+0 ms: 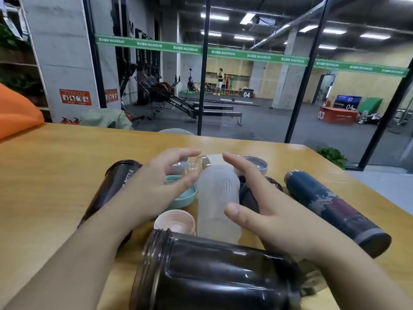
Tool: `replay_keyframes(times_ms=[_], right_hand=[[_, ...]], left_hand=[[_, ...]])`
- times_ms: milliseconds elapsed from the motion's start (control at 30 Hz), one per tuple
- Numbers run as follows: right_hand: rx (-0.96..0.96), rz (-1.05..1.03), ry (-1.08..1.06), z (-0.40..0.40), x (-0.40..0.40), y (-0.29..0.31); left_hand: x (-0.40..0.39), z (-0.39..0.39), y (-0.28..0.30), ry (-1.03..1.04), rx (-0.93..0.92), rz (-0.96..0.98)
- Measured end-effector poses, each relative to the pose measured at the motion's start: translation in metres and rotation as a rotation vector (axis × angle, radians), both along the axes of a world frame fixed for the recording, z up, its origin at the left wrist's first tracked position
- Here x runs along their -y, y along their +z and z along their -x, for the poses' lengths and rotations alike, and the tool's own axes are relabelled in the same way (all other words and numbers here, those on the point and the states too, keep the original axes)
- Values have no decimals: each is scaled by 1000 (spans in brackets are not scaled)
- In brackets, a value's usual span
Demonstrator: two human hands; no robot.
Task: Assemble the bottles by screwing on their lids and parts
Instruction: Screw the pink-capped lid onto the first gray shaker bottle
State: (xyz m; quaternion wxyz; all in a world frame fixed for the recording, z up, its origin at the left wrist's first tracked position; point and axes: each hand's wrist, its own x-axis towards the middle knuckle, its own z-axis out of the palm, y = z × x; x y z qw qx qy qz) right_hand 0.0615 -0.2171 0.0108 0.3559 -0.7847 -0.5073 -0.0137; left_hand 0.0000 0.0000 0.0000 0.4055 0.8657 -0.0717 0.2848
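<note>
A frosted white bottle body [218, 200] stands upright in the middle of the wooden table [44, 175]. My left hand [156, 182] hovers just left of it with fingers spread, holding nothing. My right hand [263, 209] is on its right, fingers straight and thumb near the bottle's lower part. A large dark transparent bottle [214, 276] lies on its side in front, mouth to the left. Another dark bottle [111, 189] lies at the left. A pink lid [174, 222] and a teal lid [185, 195] sit between them.
A dark blue flask [335, 209] lies at the right. A grey-blue lid [257, 164] and a small amber part [199, 166] sit behind the white bottle, and a dark lid [272, 182] is behind my right hand. A glass wall rises beyond the table's far edge.
</note>
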Motion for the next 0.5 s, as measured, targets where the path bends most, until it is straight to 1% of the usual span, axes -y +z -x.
replay_keyframes(times_ms=[100,133,200,233,267,300,367,400,433,467,500], right_hand=[[-49,103,22,11,7,3],[-71,168,37,20,12,7],[-112,185,20,9,-3,-10],[-94,235,-4,3,-9,-20],[-50,248,32,-21,14,-43],[-66,262,30,-65,14,-76],[-127,293,86,-149,-12,-138],[-141,331,138,-169,-20,-150],[-132,408,156,-154,-14,-139],[-134,455,130,-103,6,-109],[-179,513,112,-61,12,-78]], left_hand=[[-6,-1,-3,97,31,-183],[-8,-2,-5,133,39,-221],[-10,-3,-7,172,30,-245],[-10,-4,-9,185,18,-240],[-12,-5,-10,197,14,-240],[-11,-6,-11,186,-3,-242],[-8,-7,-13,158,-44,-267],[-7,-7,-14,148,-77,-286],[-6,-7,-15,148,-101,-295],[-6,-7,-15,153,-122,-301],[-6,-8,-16,165,-130,-303]])
